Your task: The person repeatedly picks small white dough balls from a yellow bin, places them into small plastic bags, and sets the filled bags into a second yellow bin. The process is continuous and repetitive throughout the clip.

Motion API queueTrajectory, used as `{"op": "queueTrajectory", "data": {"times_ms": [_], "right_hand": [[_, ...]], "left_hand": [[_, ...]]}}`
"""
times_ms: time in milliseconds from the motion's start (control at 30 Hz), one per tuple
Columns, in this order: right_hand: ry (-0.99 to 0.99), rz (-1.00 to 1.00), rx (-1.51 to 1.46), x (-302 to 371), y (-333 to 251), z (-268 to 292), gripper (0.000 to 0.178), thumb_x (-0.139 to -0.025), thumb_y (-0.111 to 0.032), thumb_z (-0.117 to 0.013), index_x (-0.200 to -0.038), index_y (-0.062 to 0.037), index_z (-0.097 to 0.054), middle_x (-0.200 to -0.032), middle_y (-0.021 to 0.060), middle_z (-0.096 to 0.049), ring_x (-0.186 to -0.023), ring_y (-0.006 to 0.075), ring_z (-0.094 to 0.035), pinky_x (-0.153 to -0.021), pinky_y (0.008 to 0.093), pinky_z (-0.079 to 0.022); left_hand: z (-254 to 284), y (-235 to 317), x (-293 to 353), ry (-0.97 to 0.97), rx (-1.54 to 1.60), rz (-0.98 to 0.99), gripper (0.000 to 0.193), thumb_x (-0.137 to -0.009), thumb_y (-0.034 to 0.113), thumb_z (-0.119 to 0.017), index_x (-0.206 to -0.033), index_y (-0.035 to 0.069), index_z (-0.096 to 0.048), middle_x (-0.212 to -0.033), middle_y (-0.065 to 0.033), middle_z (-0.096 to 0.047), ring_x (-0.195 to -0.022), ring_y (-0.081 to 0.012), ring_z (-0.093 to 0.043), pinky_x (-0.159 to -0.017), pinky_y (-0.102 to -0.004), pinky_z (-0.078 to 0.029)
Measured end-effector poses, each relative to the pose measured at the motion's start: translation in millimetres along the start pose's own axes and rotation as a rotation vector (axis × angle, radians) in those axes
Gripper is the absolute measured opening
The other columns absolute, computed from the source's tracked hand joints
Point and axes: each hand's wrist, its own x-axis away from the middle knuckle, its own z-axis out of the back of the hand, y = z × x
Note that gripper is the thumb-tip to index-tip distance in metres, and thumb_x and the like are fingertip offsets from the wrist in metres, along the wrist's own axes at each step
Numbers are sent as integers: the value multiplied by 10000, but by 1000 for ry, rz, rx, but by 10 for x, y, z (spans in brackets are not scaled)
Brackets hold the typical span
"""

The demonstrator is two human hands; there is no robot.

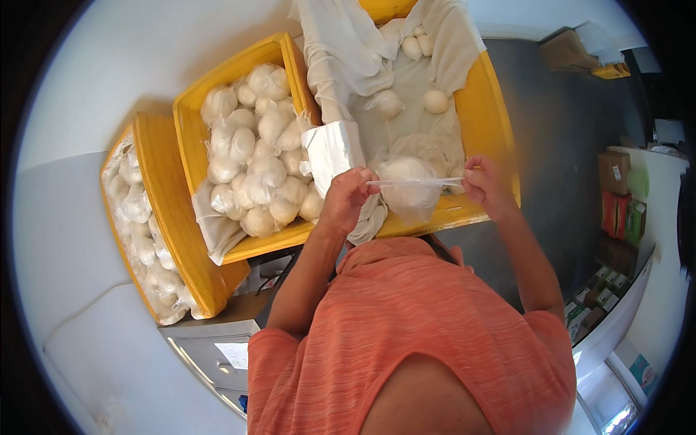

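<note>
Both my hands grip the top of a clear plastic bag (pixel 412 192), pulled taut sideways between them. White round buns appear to be inside it; how many I cannot tell. My left hand (pixel 348 197) pinches one end of the bag's mouth, beside a stack of flat plastic bags (pixel 333 148). Closed on the other end is my right hand (pixel 491 190), over the near right side of a yellow crate (pixel 500 130). The bag hangs above this cloth-lined crate. Loose buns (pixel 436 101) lie farther back in it.
A second yellow crate (pixel 185 138) on the left is full of bagged buns (pixel 264 174). Beyond it, another yellow crate (pixel 170 217) stands tilted in view, also filled with bags. White cloth (pixel 337 58) drapes over the right crate's edge. Boxes (pixel 615 172) line the far right.
</note>
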Motion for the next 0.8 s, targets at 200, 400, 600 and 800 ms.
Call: {"op": "queueTrajectory", "data": {"times_ms": [200, 400, 600, 800], "right_hand": [[180, 446, 999, 214, 28, 126, 74, -809, -45, -604, -861, -27, -553, -712, 74, -589, -574, 121, -539, -535, 237, -426], [35, 921, 1170, -257, 351, -506, 232, -747, -53, -627, -972, -4, -603, -1011, 142, -600, -923, 315, -563, -796, 381, -464], [89, 288, 660, -1599, 1795, -971, 341, -789, -189, -623, -1060, 16, -594, -1025, 182, -620, -912, 262, -601, -789, 325, -465], [176, 564, 821, -1380, 1548, -1173, 276, -769, -183, -658, -955, 4, -576, -896, 120, -630, -778, 223, -604, -728, 319, -473]], "left_hand": [[48, -505, 162, -75, -691, 91, 147, -875, 141, -587, -954, 23, -625, -983, -33, -576, -847, -101, -518, -773, -244, -425], [34, -424, 493, -44, -880, 241, 325, -866, 156, -610, -1147, 7, -542, -1064, -52, -560, -917, -111, -547, -783, -274, -467], [232, -277, 773, 179, -716, 282, 240, -865, 119, -601, -1083, 22, -577, -997, -31, -606, -870, -108, -576, -760, -256, -467], [545, -158, 918, 283, -652, 119, 215, -864, 132, -598, -1043, 15, -591, -953, -19, -616, -823, -91, -579, -720, -236, -456]]}}
